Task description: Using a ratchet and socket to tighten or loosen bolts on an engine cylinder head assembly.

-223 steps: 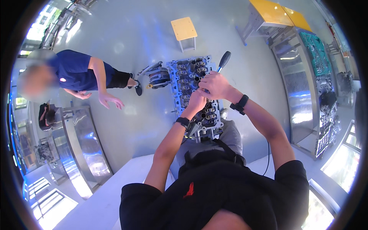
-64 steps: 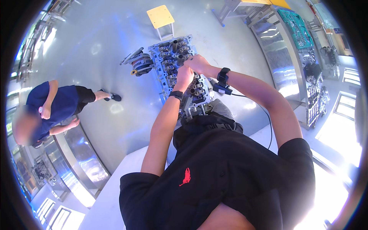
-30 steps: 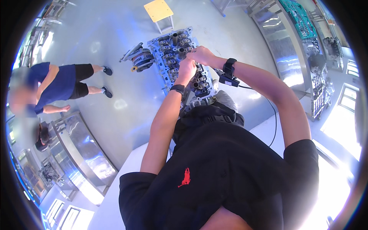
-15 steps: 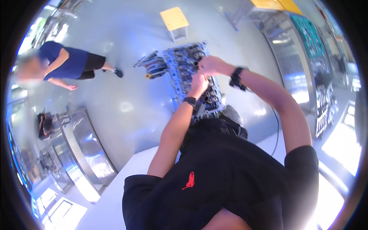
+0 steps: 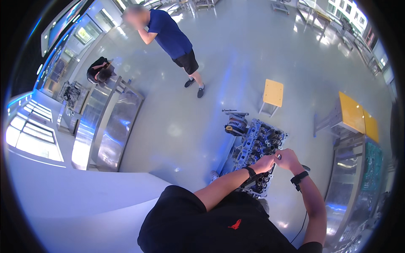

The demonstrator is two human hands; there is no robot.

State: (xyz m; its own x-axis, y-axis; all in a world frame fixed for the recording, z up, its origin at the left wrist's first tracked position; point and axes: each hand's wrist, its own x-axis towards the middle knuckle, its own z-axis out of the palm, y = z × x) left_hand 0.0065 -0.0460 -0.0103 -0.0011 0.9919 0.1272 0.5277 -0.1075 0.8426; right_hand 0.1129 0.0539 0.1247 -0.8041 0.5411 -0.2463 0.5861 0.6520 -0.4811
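A grey engine cylinder head, with rows of valve gear, stands below me, an alternator at its upper-left side. Over its right part, my right hand is closed around a small dark metal piece, perhaps part of a tool, that I cannot make out. My left hand is closed just left of it, nearly touching; what it grips is hidden. A black object shows behind my right wrist, partly hidden.
A person in blue stands beyond, hand at face; another in black bends by a steel bench. A yellow stool stands past the engine. Yellow-topped tables and a teal tray line the right.
My view has tilted up to show more of the room, shifting the engine and my hands lower and rightward. The person in blue now has an arm raised to the face.
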